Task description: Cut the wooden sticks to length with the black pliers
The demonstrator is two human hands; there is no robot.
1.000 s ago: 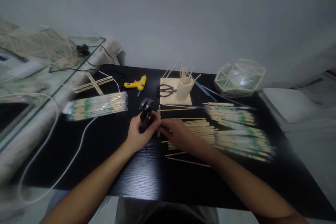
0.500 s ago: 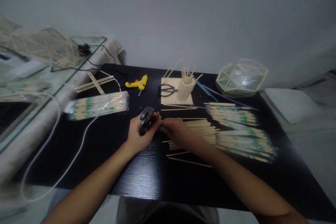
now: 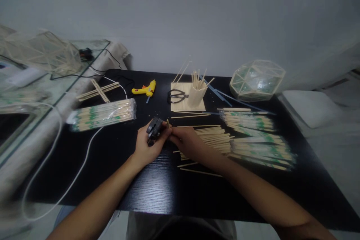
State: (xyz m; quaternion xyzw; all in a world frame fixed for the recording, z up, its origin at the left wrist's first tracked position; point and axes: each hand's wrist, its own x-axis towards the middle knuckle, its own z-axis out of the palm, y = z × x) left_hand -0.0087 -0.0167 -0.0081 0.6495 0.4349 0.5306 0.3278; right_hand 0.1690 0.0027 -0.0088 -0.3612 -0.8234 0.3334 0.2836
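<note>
Near the middle of the black table, my left hand (image 3: 147,145) is closed around a small, chunky black tool (image 3: 154,129). Its exact kind is hard to make out. A short end of a wooden stick (image 3: 168,123) pokes up by the left thumb. My right hand (image 3: 186,138) has its fingers pinched together against the left fingertips, at that stick; most of the stick is hidden. Under and beside the right hand lies a loose spread of bamboo sticks (image 3: 215,138).
A yellow glue gun (image 3: 144,88), a packet of sticks (image 3: 104,114) and a white cable (image 3: 84,163) lie left. Behind are black scissors (image 3: 177,96) and a wooden holder (image 3: 196,96) of sticks. More packets (image 3: 261,150) and a geometric stick frame (image 3: 257,80) are right.
The whole view has shifted slightly. The black tool has turned a little in my left hand, and the stick end shows a bit more; both hands stay together.
</note>
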